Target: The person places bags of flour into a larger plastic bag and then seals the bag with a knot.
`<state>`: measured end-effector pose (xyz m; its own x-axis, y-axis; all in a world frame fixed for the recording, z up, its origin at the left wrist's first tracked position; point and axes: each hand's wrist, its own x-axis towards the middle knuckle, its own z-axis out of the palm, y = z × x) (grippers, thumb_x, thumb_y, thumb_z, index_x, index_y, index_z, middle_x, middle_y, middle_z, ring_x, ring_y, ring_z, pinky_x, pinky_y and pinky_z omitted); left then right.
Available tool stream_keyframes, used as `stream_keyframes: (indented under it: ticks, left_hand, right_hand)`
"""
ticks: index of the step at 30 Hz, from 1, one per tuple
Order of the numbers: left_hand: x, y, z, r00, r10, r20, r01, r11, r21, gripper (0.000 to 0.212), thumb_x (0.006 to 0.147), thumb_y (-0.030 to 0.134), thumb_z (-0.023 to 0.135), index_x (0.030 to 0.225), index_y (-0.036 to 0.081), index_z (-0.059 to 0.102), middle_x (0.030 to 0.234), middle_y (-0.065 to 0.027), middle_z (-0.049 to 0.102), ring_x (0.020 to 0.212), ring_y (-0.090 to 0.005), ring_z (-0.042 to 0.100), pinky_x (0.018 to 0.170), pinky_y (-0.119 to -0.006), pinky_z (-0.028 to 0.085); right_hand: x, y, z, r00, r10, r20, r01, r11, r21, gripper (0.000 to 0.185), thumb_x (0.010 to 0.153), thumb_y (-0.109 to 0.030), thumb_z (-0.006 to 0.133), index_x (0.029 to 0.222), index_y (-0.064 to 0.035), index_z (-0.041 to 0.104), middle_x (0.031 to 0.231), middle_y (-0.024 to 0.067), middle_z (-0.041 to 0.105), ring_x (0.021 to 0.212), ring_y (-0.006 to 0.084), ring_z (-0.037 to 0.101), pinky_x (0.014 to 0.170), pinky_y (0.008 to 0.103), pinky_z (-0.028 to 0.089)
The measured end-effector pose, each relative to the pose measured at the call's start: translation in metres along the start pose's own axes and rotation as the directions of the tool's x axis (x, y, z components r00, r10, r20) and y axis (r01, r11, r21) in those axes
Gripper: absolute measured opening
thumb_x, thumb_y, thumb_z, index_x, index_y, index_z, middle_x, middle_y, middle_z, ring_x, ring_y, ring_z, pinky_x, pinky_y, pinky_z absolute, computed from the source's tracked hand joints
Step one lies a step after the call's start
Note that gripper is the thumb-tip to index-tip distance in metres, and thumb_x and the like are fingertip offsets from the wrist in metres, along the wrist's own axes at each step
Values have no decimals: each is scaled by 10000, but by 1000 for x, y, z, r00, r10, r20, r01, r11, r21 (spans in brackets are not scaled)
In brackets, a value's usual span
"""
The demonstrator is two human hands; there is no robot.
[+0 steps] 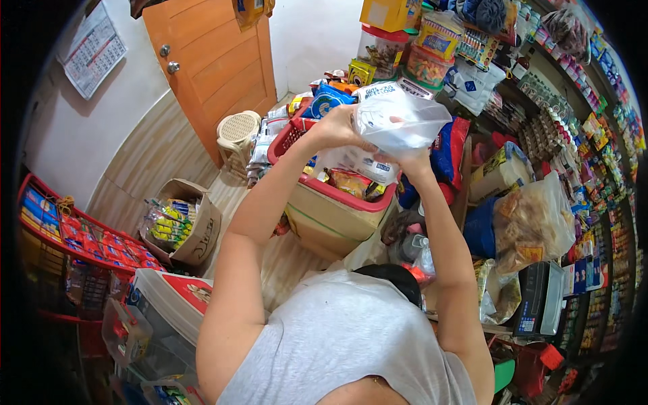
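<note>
Both of my arms reach forward over a red plastic basket (276, 147) packed with snack packets. My left hand (336, 129) grips the left side of a translucent plastic bag (400, 124). My right hand (407, 159) holds the same bag from below and the right, its fingers partly hidden behind the film. Beneath the hands, a white printed pack (372, 167) and a red-orange snack packet (349, 182) lie in the basket. A blue snack packet (329, 101) sits just beyond my left hand.
Left stand a cardboard box (202, 233) of packets, a cream plastic stool (239, 126) and an orange wooden door (217, 61). Lidded jars (379, 50) are stacked beyond the basket. At right are a digital scale (529, 304), a large bag of snacks (531, 223), egg trays (544, 136) and crowded shelves.
</note>
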<state>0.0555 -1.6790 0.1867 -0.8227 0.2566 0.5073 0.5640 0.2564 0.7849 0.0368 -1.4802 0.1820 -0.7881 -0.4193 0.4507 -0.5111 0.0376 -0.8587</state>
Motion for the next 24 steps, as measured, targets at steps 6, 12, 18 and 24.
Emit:
stream_keyframes:
  ticks: [6,12,18,24]
  left_hand:
    - [8,-9,7,977,-172,-129,148,972,-182,260,749,175,683,952,15,656,873,-53,664,799,-102,593,723,-249,466]
    - [-12,-14,-25,825,-110,-555,58,992,-110,306,842,267,608,951,-18,611,800,-50,620,740,-104,559,687,-243,442]
    - [-75,-35,-22,786,107,-608,390,677,624,336,785,291,631,921,2,527,903,-125,519,857,-254,513,731,-360,415]
    - [-97,-25,-28,901,-322,-291,370,219,903,430,753,400,595,945,15,588,1053,-131,491,1055,-290,436,829,-505,346]
  right_hand:
    - [21,19,-14,992,111,60,-124,948,292,449,737,-19,638,1163,9,497,1101,75,554,987,159,534,848,299,445]
    - [39,14,-21,986,165,-19,-123,804,581,360,749,-98,688,1081,-23,567,1020,53,600,915,158,557,841,307,419]
    - [42,22,-18,974,214,-73,-127,784,608,325,791,-204,664,1045,-16,590,1008,62,610,945,178,566,843,324,431]
    - [41,21,-27,988,140,68,-150,735,662,313,817,-243,615,1015,0,598,982,79,609,909,168,569,840,310,429]
